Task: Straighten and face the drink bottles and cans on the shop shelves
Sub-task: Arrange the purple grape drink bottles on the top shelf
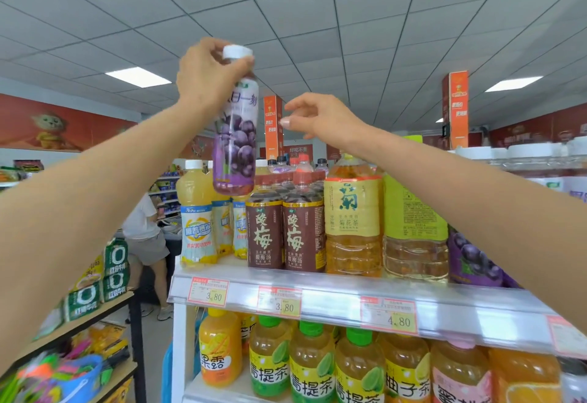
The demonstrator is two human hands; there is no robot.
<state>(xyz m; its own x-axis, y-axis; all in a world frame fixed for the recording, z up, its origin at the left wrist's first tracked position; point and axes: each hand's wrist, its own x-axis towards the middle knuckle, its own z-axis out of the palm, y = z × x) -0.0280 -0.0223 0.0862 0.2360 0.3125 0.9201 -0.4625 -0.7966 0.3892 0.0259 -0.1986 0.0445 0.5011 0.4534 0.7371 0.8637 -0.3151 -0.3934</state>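
Left hand [206, 75] raised high, fingers and thumb curled round the neck of a grape drink bottle [235, 139], just under its white cap [237, 52]. Bottle held clear of the top shelf [333, 301], near upright, grape label toward the camera. Its base hangs over the gap between the yellow juice bottles [197, 212] and two brown plum drink bottles [265, 231]. Right hand [317, 118] just right of the bottle, not touching it, fingers loose and holding nothing. Big tea bottle [352, 218] stands right of the brown pair. Price tags [208, 292] clipped along the shelf edge. Green-capped bottles [270, 358] on the shelf below.
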